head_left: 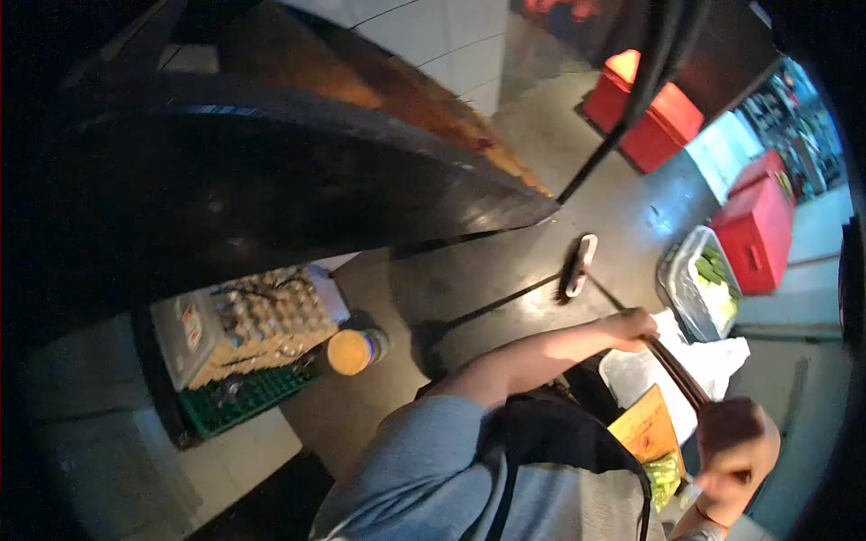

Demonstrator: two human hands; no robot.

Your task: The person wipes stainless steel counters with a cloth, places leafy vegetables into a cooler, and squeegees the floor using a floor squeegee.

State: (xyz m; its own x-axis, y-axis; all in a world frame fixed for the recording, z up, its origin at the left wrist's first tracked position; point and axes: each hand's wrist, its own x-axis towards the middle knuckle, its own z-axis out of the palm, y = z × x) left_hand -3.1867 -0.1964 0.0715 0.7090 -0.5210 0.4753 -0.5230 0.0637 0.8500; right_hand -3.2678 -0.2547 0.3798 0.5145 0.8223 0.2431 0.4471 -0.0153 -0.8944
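A broom with a long dark handle slants across the view, its white head (pixel 581 266) with dark bristles down on the grey floor. My left hand (pixel 631 328) is closed around the handle (pixel 675 371) partway along. Nearer to my body, my right hand (pixel 738 451) is wrapped round the upper end of the same handle, slightly blurred. Beside the right hand are a wooden board (pixel 646 424) and some pale green leaves (pixel 663 480). White plastic sheeting (pixel 713 365) lies behind the handle.
A dark counter edge (pixel 316 180) juts in from the left. Stacked egg trays (pixel 275 316) stand on a green crate (pixel 244 399), near a jar with an orange lid (pixel 349 352). Red boxes (pixel 645 117) and a clear tub (pixel 693 279) of green vegetables are at right.
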